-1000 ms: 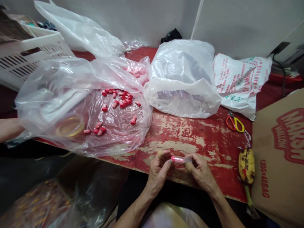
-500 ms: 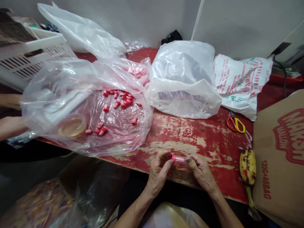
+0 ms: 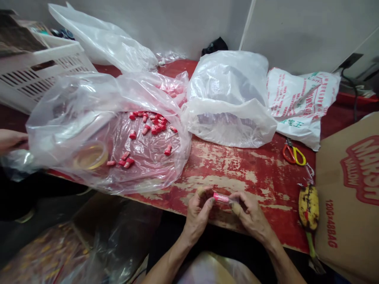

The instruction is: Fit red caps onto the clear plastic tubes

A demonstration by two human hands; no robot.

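Near the table's front edge, both my hands hold one small pink tube with white print, lying level between them. My left hand pinches its red end between thumb and fingertips. At the other end, which looks clear, my right hand closes thumb and fingers round it, partly hiding it. Several similar red-and-pink pieces lie in an open clear plastic bag to the left. More show through the film at the bag's back.
A tape roll shows through the bag. Behind are a white crate and a white plastic bag. On the right are a printed sack, scissors, a banana and a carton. A co-worker's hand is at far left.
My right fingers have slid slightly left along the tube, covering more of the clear end. At far left, the co-worker's arms have drawn back, and only one hand shows.
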